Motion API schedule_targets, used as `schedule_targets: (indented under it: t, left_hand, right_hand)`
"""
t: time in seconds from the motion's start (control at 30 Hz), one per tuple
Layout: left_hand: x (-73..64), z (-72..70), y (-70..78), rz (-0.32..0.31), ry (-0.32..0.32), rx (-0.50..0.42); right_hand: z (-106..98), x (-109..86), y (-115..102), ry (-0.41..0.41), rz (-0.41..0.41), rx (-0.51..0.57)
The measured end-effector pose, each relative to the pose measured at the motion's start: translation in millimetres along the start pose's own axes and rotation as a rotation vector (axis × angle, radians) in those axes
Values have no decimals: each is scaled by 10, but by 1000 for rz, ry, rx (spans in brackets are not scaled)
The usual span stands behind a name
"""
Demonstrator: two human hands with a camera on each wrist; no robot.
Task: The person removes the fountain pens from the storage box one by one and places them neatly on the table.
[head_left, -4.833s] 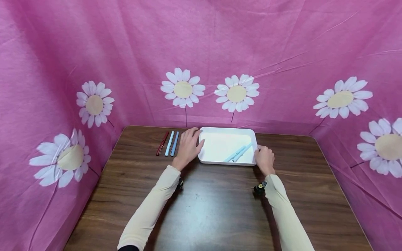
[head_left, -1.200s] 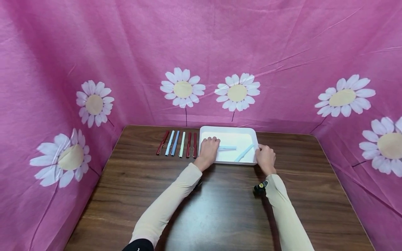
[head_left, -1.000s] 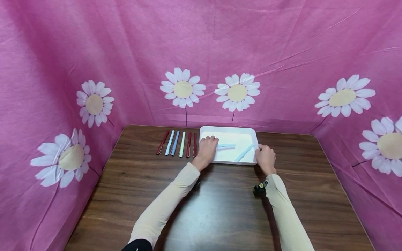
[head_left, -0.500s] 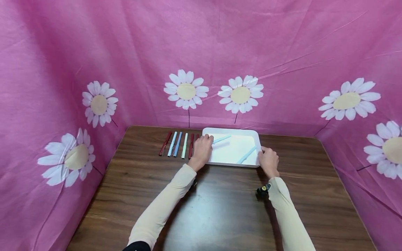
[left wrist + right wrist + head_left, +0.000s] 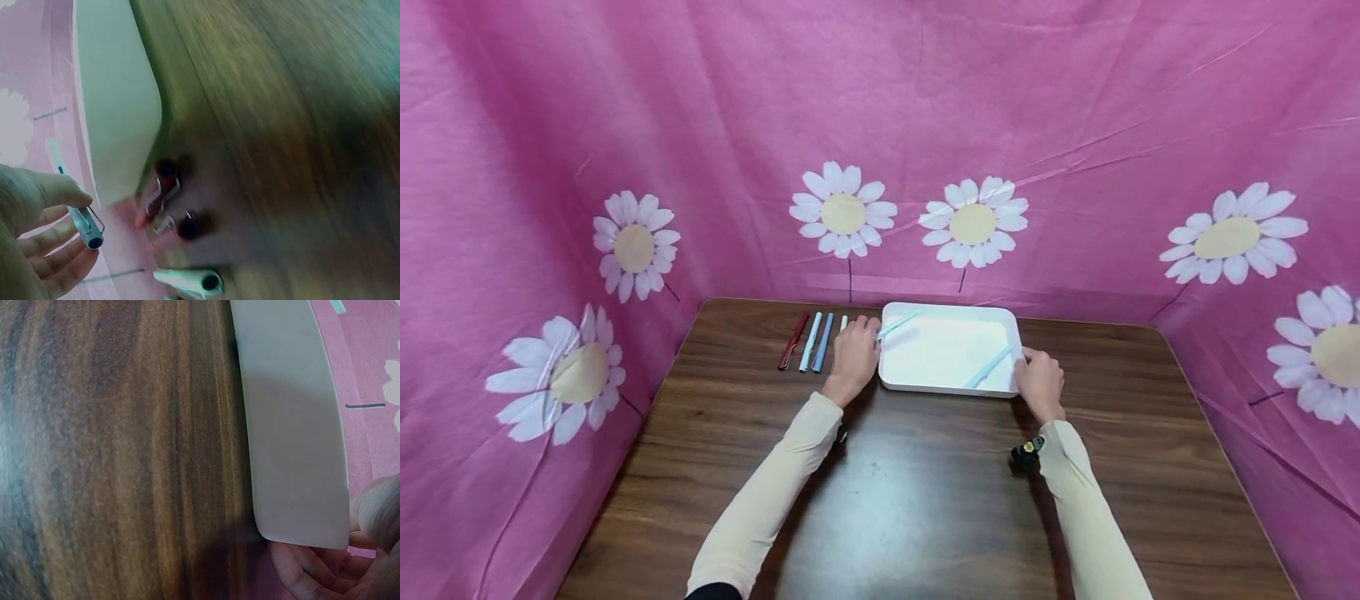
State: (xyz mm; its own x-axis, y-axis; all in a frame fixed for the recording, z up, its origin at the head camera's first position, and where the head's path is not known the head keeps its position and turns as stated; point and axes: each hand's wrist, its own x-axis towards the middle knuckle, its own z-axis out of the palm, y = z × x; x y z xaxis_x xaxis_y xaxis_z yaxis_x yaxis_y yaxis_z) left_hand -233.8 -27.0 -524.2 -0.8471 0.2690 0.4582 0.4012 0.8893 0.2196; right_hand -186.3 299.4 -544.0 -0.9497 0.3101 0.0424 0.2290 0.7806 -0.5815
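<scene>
My left hand (image 5: pixel 853 357) pinches a light blue pen (image 5: pixel 85 230) between thumb and fingers, its metal clip showing in the left wrist view. In the head view that pen slants over the left wall of a white tray (image 5: pixel 940 362). At the tray's right end my right hand (image 5: pixel 1040 383) grips the rim, thumb on top and fingers outside the wall. Another light blue pen (image 5: pixel 988 367) lies slanted inside the tray. Below the left hand, two dark red pens (image 5: pixel 182 227) and a pale green pen (image 5: pixel 190 281) lie on the table.
Left of my left hand, a dark red pen (image 5: pixel 793 341), a light blue pen (image 5: pixel 810 342) and a blue pen (image 5: pixel 823 343) lie side by side. The wooden table (image 5: pixel 910 492) meets a pink flowered curtain (image 5: pixel 895 125) behind the tray.
Two dark red pens and a pale green pen have joined the row since the earliest frame. Lately my left hand has lifted a light blue pen and moved it left over the tray wall.
</scene>
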Motion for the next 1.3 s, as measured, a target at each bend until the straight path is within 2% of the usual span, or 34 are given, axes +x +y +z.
schedule_targets:
  t: [0.17,0.33,0.8,1.03,1.3]
  left_hand:
    - [-31,-52,-141,-53,42,-71]
    - [-60,-111,-303,-90,83,-105]
    - [-209,-251,-776,-254,40,-127]
    - [-293,-338,-995,-343,42,-162]
    - [-406,-405,-1269,-427,27,-147]
  right_hand:
    - [-9,5,-4,-1,10,-7]
    - [-2,5,-18,5,21,-8]
    - [-13,-25,-27,2,21,4]
    - [-10,-27,-32,-5,25,1]
    - [-9,-11,-17,1,31,-6]
